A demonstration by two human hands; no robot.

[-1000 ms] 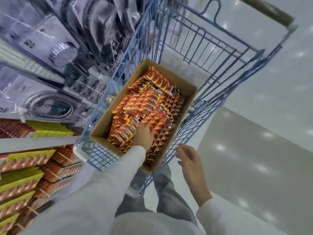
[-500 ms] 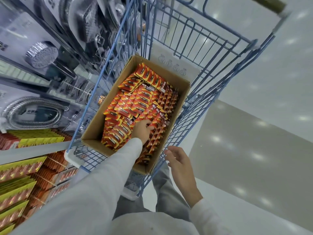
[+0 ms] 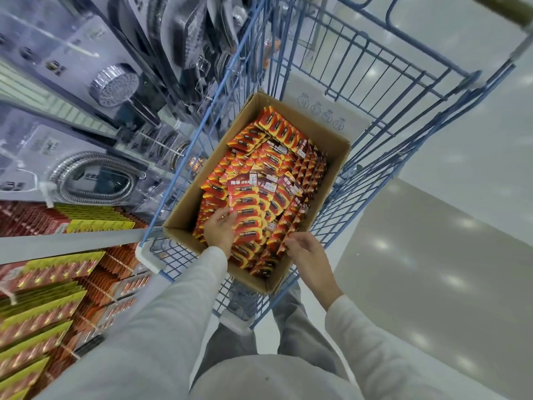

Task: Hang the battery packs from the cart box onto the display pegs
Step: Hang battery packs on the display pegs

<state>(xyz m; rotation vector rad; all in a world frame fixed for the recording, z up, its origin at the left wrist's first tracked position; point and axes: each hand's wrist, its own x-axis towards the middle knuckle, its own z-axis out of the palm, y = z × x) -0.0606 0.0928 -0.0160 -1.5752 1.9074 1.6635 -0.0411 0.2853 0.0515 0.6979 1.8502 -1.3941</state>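
Packs (image 3: 277, 157) fill the box (image 3: 187, 215) in the cart (image 3: 317, 88). One fanned bundle (image 3: 245, 209) sits gripped in the left hand (image 3: 220, 229), lower edge; right hand (image 3: 308, 251) fingers curl beside neighbouring packs, hold unclear. Judged stiff, slick, weighty: pinch near hang-holes.

Bright, even overhead light leaves soft glare spots on the glossy floor (image 3: 450, 255) at right. Wide-angle bending warps the edges, and the shelves (image 3: 57, 140) at upper left are blurred.

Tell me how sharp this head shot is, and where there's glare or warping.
Head view: battery packs in the cardboard box are sharp; shelf goods at left are blurred; light spots glare on the floor; wide lens bows the cart bars.
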